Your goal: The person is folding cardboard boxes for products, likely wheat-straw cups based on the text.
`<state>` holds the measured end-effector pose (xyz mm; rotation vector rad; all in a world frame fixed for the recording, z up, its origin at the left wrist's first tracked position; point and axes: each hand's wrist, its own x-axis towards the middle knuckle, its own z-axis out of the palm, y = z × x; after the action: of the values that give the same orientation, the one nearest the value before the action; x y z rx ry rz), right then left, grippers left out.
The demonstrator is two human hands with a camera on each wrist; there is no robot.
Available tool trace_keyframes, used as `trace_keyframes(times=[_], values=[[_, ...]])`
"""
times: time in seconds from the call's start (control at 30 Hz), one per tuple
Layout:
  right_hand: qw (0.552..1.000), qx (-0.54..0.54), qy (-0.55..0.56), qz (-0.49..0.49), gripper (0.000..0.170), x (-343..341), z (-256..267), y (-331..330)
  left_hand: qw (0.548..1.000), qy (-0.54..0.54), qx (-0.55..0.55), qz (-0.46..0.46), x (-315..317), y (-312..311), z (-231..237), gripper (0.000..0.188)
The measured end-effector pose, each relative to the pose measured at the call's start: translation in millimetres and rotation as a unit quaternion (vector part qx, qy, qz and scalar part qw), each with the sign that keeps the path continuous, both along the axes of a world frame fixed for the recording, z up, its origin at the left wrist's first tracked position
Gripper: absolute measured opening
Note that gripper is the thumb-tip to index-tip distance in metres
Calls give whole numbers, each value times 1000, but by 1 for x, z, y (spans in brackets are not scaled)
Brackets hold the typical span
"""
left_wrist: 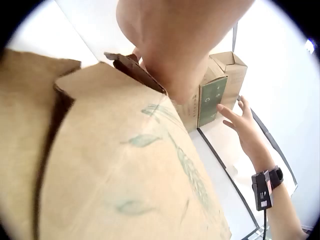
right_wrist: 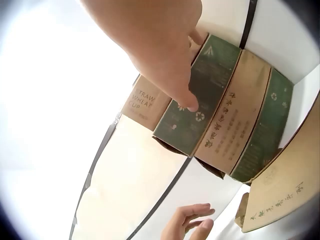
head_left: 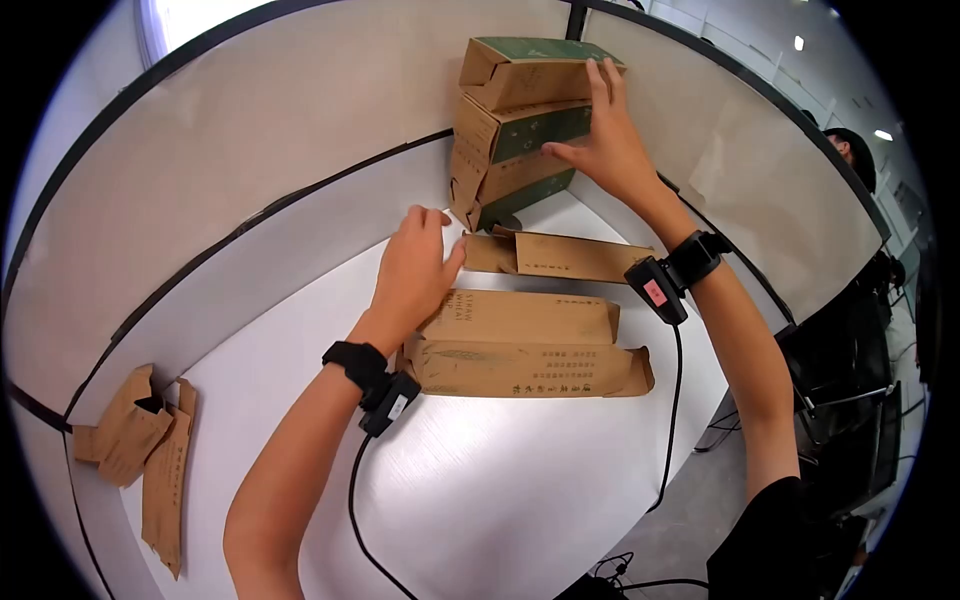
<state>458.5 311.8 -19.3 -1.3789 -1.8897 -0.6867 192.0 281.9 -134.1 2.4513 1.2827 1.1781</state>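
Approx. half-way by looks: tall box stack [head_left: 520,135] is up beyond L hand [head_left: 410,265]; loose boxes [head_left: 520,318] lie nearer us, crumpled ones [head_left: 163,490] left of L hand. R hand [head_left: 618,145], fingers spread, touches stack; L's loosely bent, empty. We've partition walls [head_left: 300,120] beyond both hands, white table [head_left: 480,470] below.

Bright; window light upper left, tabletop glare, fisheye distortion, dark corners.
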Motion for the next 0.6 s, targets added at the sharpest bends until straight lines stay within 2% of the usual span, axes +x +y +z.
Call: trace_keyframes(times=[0.07, 0.2, 0.23, 0.3, 0.33, 0.47, 0.6], values=[[1000, -19, -2, 2, 118, 3, 0, -3, 999, 42, 10, -24, -4, -15, 0, 31], [998, -41, 35, 25, 115, -4, 5, -4, 998, 28, -31, -43, -8, -29, 2, 32], [996, -58, 58, 36, 115, -4, 4, -3, 997, 18, -66, -39, -4, -30, 3, 38], [999, -18, 35, 35, 118, -1, 1, 7, 993, -24, -116, -16, 2, -13, -10, 46], [999, -19, 25, 28, 118, -3, 4, 9, 986, -59, -152, -28, 4, -4, -13, 58], [997, 33, -50, 42, 117, -7, 15, 26, 983, -96, -157, -22, 9, 31, -18, 69], [998, 2, -61, -1, 118, -25, 22, 17, 984, -136, -113, -22, 24, 52, -19, 81]])
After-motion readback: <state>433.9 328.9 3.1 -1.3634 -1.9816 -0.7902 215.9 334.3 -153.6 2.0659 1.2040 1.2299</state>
